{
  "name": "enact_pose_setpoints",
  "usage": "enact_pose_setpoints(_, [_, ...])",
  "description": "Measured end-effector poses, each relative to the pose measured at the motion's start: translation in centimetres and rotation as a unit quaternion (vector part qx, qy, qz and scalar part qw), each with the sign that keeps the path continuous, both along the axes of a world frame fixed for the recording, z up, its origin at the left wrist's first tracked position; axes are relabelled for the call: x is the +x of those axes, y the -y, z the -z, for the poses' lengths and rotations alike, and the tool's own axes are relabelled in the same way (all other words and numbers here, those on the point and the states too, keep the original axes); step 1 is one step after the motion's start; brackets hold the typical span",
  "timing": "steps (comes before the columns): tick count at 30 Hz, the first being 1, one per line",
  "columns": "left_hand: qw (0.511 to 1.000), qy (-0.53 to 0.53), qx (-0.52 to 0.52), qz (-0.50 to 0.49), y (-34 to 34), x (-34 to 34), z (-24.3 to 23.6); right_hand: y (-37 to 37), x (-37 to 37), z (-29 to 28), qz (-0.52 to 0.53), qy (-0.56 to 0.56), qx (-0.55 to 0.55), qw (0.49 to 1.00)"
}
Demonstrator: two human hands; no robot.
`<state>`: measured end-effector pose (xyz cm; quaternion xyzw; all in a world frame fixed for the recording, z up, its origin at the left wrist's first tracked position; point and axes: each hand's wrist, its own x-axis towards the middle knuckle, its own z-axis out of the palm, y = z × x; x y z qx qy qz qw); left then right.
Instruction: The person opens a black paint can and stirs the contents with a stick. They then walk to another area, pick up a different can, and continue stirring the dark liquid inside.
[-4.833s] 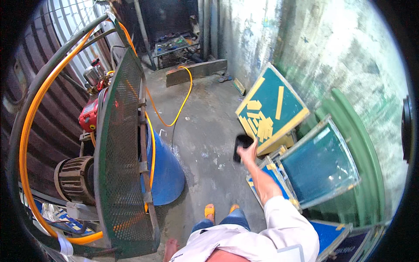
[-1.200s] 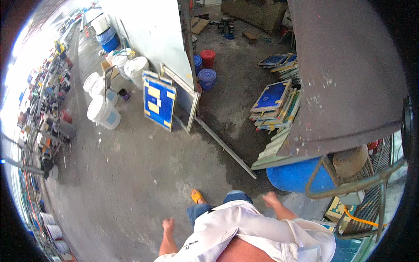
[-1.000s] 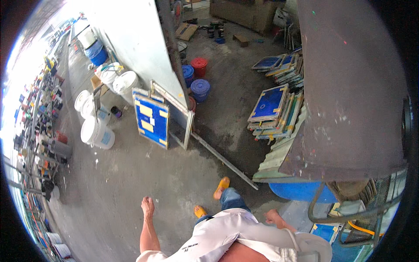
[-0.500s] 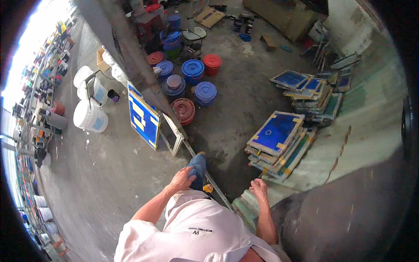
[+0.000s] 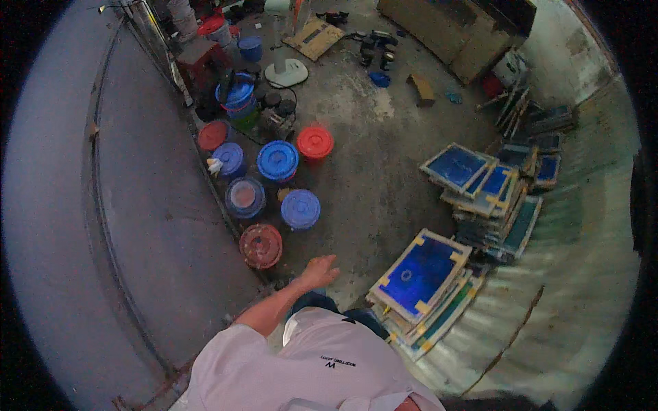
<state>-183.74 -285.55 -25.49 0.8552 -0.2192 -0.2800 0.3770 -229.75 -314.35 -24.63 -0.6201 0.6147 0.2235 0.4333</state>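
My left hand [image 5: 320, 272] reaches forward in front of my body, holding nothing, its fingers loosely stretched and apart. Nearest to it on the left is a bucket with a stained dark red lid [image 5: 261, 246]; a bucket with a blue-violet lid [image 5: 300, 209] stands farther ahead. The hand touches neither. To its right lies a stack of framed screens, whose top one is a blue screen [image 5: 426, 272] with yellow tape at its corners and a small ring mark. My right hand is out of view.
More lidded buckets stand ahead: a bright blue one [image 5: 277, 160] and a red one [image 5: 315, 142]. A second pile of framed screens [image 5: 458, 168] leans by the corrugated wall [image 5: 528, 301] at right. A grey partition [image 5: 151, 226] fills the left. Farther off are a white fan base [image 5: 286, 73] and cardboard [image 5: 314, 38].
I have moved forward past the partition edge, so the buckets and screen stacks appear nearer. The left hand has swung forward and right; the right hand has left the view.
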Motion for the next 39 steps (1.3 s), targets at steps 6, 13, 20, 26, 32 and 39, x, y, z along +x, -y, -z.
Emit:
enact_pose_setpoints(6, [0.991,-0.073,0.099,-0.054,2.2,15.2,0.2,7.2,13.9,4.9,-0.157,-0.003,0.039,0.987])
enact_pose_setpoints(13, [0.956,-0.072,0.167,-0.229,5.4,21.4,4.8,28.8,34.0,12.1,-0.366,0.06,0.024,0.929])
enact_pose_setpoints(20, [0.864,-0.337,0.217,-0.303,12.1,25.0,2.1,50.3,62.5,7.1,-0.013,0.257,0.033,0.966])
enact_pose_setpoints(26, [0.919,-0.232,0.137,-0.286,19.5,36.7,3.0,53.8,80.9,2.2,-0.188,0.32,-0.116,0.921])
enact_pose_setpoints(32, [0.899,-0.277,0.14,-0.31,25.0,54.4,7.9,52.9,85.4,3.5,-0.625,0.154,-0.253,0.722])
enact_pose_setpoints(39, [0.841,-0.212,-0.05,-0.495,27.6,72.2,4.4,55.3,92.6,4.8,-0.52,-0.04,0.004,0.853])
